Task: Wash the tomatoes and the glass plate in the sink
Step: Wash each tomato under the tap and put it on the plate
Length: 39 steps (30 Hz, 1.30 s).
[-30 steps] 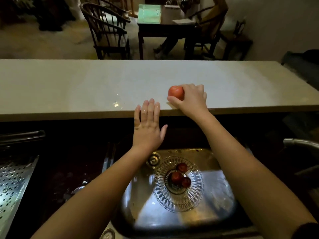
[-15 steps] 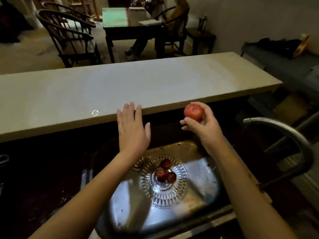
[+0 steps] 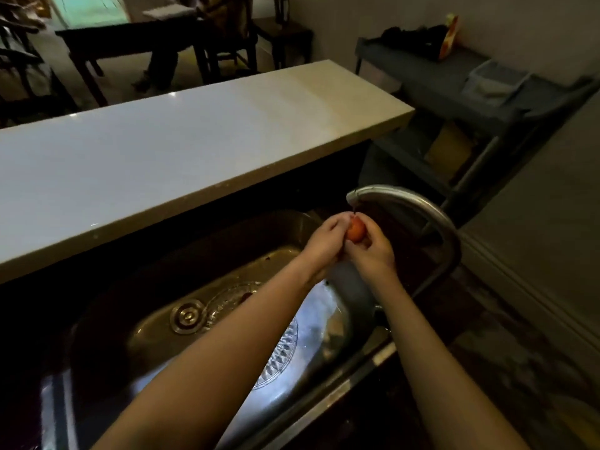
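Home kitchen, open to a dining room. I stand at a stainless-steel sink (image 3: 246, 235) set into a dark worktop, with a curved metal tap (image 3: 418, 206) arching over the basin. A raised counter (image 3: 181, 157) of pale stone runs along the far side of the sink, dividing the kitchen from the room beyond. There, a dark wooden dining table (image 3: 130, 40) stands with wooden chairs (image 3: 19, 60), and a seated person (image 3: 162, 63) shows only legs. To my right, against the wall, a grey shelf cart (image 3: 431, 76) carries a plastic tub (image 3: 495, 81).
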Motion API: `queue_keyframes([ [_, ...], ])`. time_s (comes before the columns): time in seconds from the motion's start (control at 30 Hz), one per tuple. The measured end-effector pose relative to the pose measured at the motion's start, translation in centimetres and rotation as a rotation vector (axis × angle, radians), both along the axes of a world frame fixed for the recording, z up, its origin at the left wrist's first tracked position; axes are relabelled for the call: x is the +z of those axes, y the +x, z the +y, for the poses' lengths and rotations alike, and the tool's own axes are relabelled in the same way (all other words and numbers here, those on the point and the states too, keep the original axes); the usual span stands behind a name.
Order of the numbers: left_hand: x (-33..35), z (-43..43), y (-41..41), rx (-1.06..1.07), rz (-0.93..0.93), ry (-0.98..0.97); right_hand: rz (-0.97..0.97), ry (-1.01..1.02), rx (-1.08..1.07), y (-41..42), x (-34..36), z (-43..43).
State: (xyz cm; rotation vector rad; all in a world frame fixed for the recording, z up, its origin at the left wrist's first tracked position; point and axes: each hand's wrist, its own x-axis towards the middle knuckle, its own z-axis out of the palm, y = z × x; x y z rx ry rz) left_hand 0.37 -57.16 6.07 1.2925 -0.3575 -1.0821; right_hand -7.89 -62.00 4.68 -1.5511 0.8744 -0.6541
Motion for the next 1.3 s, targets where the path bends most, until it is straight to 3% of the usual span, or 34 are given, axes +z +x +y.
queue_keyframes([
  [0.1,-0.4,-0.4,-0.2,-0.021,0.205,-0.059,0.059,-0.049,0.037,-0.9,0.4,-0.4],
  [0.17,-0.7,-0.5,-0.3,-0.048,0.244,-0.080,0.057,-0.069,0.043,-1.4,0.3,-0.7],
  [0.3,-1.2,-0.7,-0.7,-0.112,0.111,-0.103,0.115,-0.071,0.078,-2.0,-0.2,-1.0],
  [0.53,-0.9,-1.8,-1.5,0.031,0.098,-0.020,0.106,-0.054,0.155,-2.0,0.6,-0.2],
  [0.73,-0.2,-1.6,-1.2,0.085,0.176,-0.150,-0.008,0.035,0.113,-0.5,1.7,-0.4],
  [0.87,0.3,-1.4,-1.0,0.020,-0.019,0.118,0.080,0.119,0.019,0.9,1.8,-1.2],
  [0.97,0.5,-1.8,-1.1,0.015,-0.011,0.116,0.116,0.183,0.027,1.1,2.3,-2.1],
  [1.07,0.8,-2.5,-1.5,0.075,0.076,0.032,0.076,0.131,-0.010,1.4,2.1,-1.7],
  [1.2,0.5,-2.7,-1.4,0.170,0.087,0.069,0.105,-0.047,0.053,1.2,1.0,-0.9],
  [1.3,0.3,-2.5,-1.6,0.134,0.021,0.058,0.095,0.051,0.072,1.1,1.4,-1.5],
])
